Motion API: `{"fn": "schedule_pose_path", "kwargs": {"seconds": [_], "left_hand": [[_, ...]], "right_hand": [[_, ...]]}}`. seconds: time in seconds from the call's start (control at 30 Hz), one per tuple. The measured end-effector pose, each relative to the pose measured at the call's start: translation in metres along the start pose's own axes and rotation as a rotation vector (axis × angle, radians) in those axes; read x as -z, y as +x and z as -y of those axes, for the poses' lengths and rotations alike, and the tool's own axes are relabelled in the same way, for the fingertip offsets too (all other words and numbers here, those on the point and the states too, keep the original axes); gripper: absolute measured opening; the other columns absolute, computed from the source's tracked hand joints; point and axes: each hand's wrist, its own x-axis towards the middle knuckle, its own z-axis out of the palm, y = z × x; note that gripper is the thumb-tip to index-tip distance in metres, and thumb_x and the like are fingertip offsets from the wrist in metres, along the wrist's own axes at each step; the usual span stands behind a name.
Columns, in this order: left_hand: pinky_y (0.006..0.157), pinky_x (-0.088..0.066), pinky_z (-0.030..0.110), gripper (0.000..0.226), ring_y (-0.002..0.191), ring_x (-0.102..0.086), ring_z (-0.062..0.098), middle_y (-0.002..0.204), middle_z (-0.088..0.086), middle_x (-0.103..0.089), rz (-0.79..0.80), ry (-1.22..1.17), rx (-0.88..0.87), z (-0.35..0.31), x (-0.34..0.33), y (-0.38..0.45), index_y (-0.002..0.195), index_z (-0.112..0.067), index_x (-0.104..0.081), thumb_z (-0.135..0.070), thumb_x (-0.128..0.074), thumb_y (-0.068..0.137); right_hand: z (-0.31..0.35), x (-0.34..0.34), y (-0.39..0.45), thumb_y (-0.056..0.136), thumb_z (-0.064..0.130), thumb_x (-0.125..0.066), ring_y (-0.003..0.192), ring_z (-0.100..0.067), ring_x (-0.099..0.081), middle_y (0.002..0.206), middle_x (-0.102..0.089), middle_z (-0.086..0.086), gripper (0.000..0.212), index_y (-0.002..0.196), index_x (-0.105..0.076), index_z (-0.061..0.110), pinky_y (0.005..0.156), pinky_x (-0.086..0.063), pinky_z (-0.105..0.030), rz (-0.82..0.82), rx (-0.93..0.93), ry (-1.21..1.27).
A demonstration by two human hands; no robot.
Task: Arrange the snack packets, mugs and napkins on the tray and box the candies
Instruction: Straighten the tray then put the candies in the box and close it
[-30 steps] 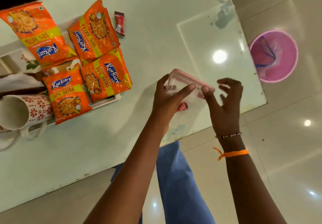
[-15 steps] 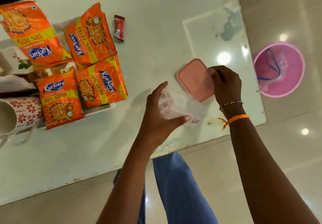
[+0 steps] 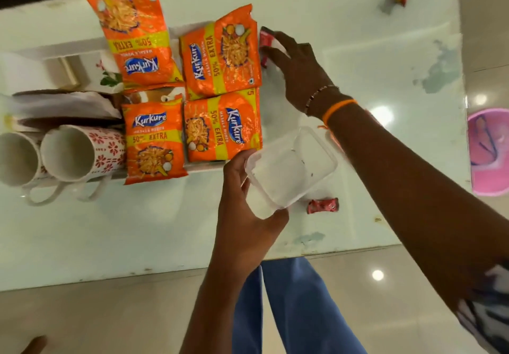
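Clear plastic lidless box [image 3: 289, 172] sits gripped in the left hand [image 3: 245, 202] above the table's near edge; right hand [image 3: 297, 64], fingers spread, touches a red-wrapped candy [image 3: 265, 42].

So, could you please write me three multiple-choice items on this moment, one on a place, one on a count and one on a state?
1. Where is the right hand?
A. On the mugs
B. At the red candy beside the upper right snack packet
C. Inside the clear box

2. How many orange snack packets show?
A. Two
B. Four
C. Six

3. What state is the clear box in the left hand in?
A. Open, with no candy in it
B. Shut under a pink lid
C. Full of candies

Answers:
1. B, the fingers reach the red wrapper at that packet's edge.
2. B, two lie in the far row and two in the near row.
3. A, its rim is bare and its see-through inside holds no candy.
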Motion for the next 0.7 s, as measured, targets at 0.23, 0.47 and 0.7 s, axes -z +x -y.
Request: {"fn": "schedule_pose_path", "kwargs": {"seconds": [0.23, 0.47, 0.7], "left_hand": [[0.107, -0.042, 0.040, 0.079, 0.130, -0.041, 0.004, 0.139, -0.013, -0.043, 0.011, -0.010, -0.010, -0.008, 0.006, 0.009, 0.121, -0.043, -0.035, -0.014, -0.081, 0.064], [0.098, -0.038, 0.013, 0.078, 0.122, -0.040, -0.008, 0.125, -0.032, -0.040, -0.036, 0.078, -0.091, -0.018, -0.022, 0.029, 0.126, -0.038, -0.035, -0.017, -0.081, 0.067], [0.092, -0.037, 0.003, 0.073, 0.121, -0.045, -0.003, 0.124, -0.017, -0.048, -0.041, 0.006, -0.208, -0.045, -0.061, 0.060, 0.129, -0.019, -0.042, -0.015, -0.080, 0.067]], "right_hand": [[-0.023, -0.003, -0.005, 0.085, 0.013, -0.052, 0.117, -0.036, -0.040, 0.136, -0.040, -0.017, 0.035, 0.119, -0.050, 0.008, 0.091, -0.046, -0.045, -0.077, -0.035, -0.099], [-0.049, 0.038, -0.080, 0.075, 0.000, -0.057, 0.077, -0.026, -0.064, 0.094, -0.066, -0.015, 0.010, 0.083, -0.062, 0.004, 0.070, -0.054, -0.028, -0.302, -0.311, 0.312], [-0.018, 0.089, -0.127, 0.083, 0.010, -0.061, 0.086, -0.002, -0.063, 0.103, -0.064, 0.004, 0.014, 0.095, -0.063, 0.017, 0.071, -0.050, -0.007, -0.128, -0.265, 0.704]]}}
